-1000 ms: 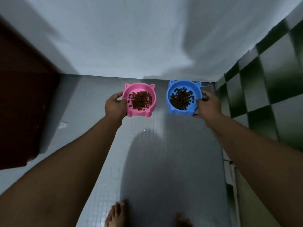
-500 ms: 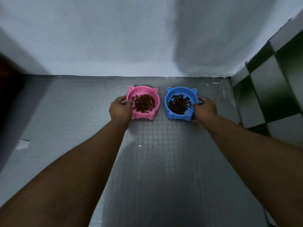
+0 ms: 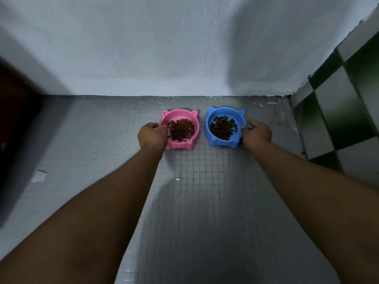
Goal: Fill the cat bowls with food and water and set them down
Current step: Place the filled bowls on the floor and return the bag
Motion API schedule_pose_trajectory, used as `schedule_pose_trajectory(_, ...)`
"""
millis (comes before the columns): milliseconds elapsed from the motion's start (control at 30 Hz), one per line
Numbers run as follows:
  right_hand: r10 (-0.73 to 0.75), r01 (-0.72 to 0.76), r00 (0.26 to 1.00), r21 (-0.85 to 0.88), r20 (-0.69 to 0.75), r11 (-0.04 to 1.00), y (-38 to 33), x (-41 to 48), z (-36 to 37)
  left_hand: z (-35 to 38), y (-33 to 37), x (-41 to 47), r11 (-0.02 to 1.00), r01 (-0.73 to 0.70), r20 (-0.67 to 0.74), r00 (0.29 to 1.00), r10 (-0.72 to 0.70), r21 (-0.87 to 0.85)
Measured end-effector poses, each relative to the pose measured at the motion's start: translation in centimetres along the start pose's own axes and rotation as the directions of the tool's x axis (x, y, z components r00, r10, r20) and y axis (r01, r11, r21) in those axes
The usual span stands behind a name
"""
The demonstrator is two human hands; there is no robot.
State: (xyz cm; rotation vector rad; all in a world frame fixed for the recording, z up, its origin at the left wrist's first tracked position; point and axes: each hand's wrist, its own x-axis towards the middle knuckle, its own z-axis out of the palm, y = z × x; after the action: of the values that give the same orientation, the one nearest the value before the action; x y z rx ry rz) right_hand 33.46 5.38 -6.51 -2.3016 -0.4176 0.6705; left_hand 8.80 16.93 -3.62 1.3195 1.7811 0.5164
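At the far left stands a dark door (image 3: 14, 124), with a pale scrap (image 3: 38, 176) on the grey tiled floor (image 3: 205, 201) beside it. The left hand (image 3: 151, 136) has its thumb and curled fingers pinched on the left rim of the pink bowl (image 3: 182, 144). That bowl sits flat on the floor near the far white wall (image 3: 164, 48), holding a heap of brown kibble (image 3: 181, 130). Just to its right, apart from it, the blue bowl (image 3: 223, 142) also sits on the floor with kibble (image 3: 222, 128) inside. The right hand (image 3: 256, 134) holds its right rim, thumb on the edge and fingers bent behind it. A green checked wall (image 3: 338, 124) closes the right side.

As I judge it, the food is served and set down. Both hands have yet to let go, and no water is seen in either bowl, so that part seems left.
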Motion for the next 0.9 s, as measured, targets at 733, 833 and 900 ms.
schedule_pose_trajectory(733,-0.219,0.226,0.960,-0.022,0.175,0.974,-27.4,-39.9,-36.4,-34.0,29.0,-38.3,0.888,-0.424,0.339,0.873,0.349,0.179)
schedule_pose_trajectory(833,-0.253,0.248,0.958,0.056,0.132,0.967,-29.3,-47.2,-40.8,-39.1,30.4,-43.0,0.888,-0.454,0.304,0.859,0.413,0.078)
schedule_pose_trajectory(900,-0.283,0.274,0.955,0.100,0.089,0.957,-29.5,-52.6,-43.4,-42.6,30.6,-46.5,0.870,-0.493,0.287,0.838,0.464,0.032)
